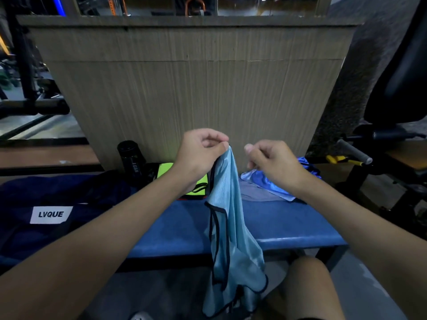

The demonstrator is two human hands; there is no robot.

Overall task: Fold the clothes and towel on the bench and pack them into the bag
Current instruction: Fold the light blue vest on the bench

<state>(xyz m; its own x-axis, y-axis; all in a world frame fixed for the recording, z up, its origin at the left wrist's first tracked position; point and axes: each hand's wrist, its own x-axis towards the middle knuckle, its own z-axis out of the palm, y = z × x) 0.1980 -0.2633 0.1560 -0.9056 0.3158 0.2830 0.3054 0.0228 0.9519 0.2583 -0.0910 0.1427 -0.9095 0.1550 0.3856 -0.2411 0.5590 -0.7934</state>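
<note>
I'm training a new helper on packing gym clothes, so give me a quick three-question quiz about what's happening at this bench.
1. Which hand pinches the top of the light blue shiny garment with dark trim? A) left hand B) right hand C) both hands
2. True or false: the navy fabric bag lies at the right end of the blue padded bench.
3. Fill in: the white label on the bag reads ___.

Key: 1 A; 2 false, it is at the left end; 3 LVQUE.
</note>
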